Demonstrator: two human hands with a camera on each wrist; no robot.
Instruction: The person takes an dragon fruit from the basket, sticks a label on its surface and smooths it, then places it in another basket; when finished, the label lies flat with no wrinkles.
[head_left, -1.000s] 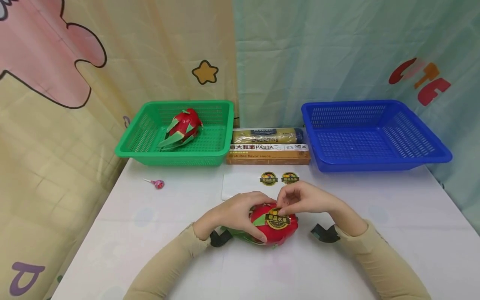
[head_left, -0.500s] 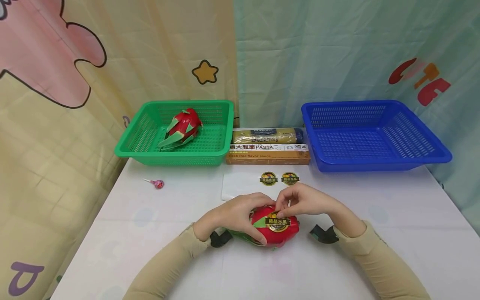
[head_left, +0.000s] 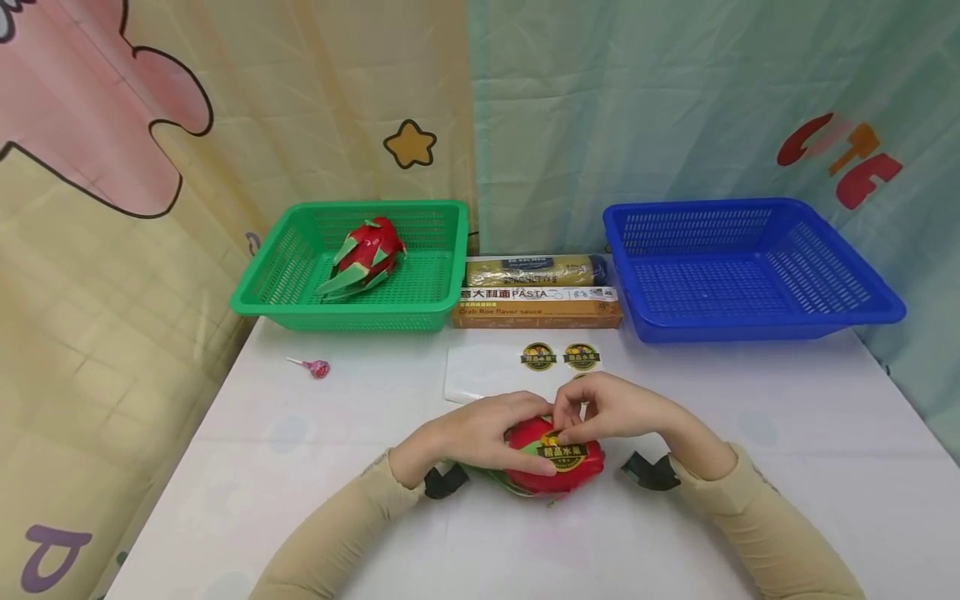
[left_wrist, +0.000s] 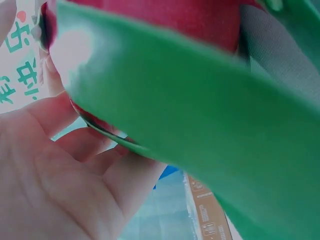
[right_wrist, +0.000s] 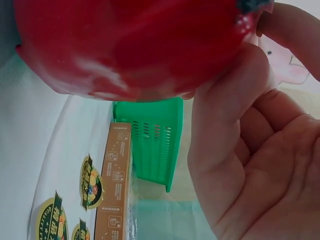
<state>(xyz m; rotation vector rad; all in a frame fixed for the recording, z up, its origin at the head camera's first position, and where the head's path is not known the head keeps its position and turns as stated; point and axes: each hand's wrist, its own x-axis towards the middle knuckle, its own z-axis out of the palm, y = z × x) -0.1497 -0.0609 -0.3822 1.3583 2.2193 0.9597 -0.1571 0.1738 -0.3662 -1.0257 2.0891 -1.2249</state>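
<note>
On the white table lies a red dragon fruit [head_left: 581, 481] with green leaf tips and a black-and-gold label sticker [head_left: 564, 455] on its upper side. My left hand [head_left: 480, 433] grips the fruit from the left, its thumb on the red skin by the sticker's lower edge. Curled fingers of my right hand [head_left: 618, 406] meet the sticker's upper edge, thumb and index finger pinching there. A broad green leaf [left_wrist: 175, 100] fills much of the left wrist view. In the right wrist view, the index finger bends against the fruit's red skin [right_wrist: 135, 45].
A white sticker sheet [head_left: 483, 375] with more labels lies behind the hands. Beyond it are a pasta box [head_left: 536, 312] and a spaghetti pack [head_left: 536, 271], between a green basket [head_left: 348, 317] holding another dragon fruit [head_left: 371, 250] and a blue basket [head_left: 750, 329]. A lollipop [head_left: 318, 368] lies left.
My left thumb has moved from the fruit's lower side up to the sticker's edge. The fruit and sticker have shifted slightly right and nearer; the right hand has come slightly nearer too.
</note>
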